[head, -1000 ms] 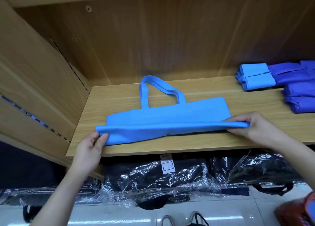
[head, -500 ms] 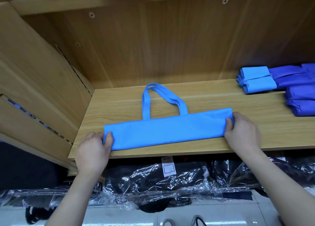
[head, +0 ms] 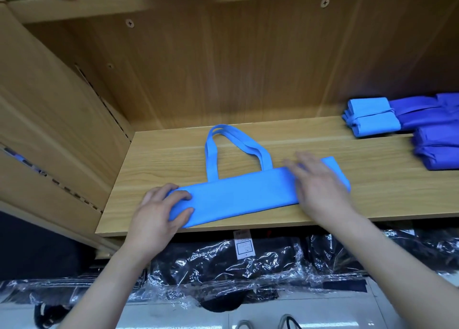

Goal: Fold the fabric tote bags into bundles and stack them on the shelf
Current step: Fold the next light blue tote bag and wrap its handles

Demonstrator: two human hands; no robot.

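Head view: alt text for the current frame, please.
A light blue tote bag folded into a long strip, handles toward the back, lies on a wooden shelf; the left hand grips its left end, the blurred right hand is spread over its right part. A folded light blue bundle and purple bundles sit far right.

Light blue tote bag (head: 238,195), violet-blue bundles (head: 438,154), wood-grain shelf (head: 387,192).

Right hand (head: 320,187): blurred, lying over the right end of the blue tote bag (head: 238,194); contact uncertain.
Left hand (head: 159,209): grips and hides the bag's left end.
Purple bundles (head: 437,130), right of the bag: cut off at the view's edge.
White label (head: 244,245), below the bag: print too small to read.
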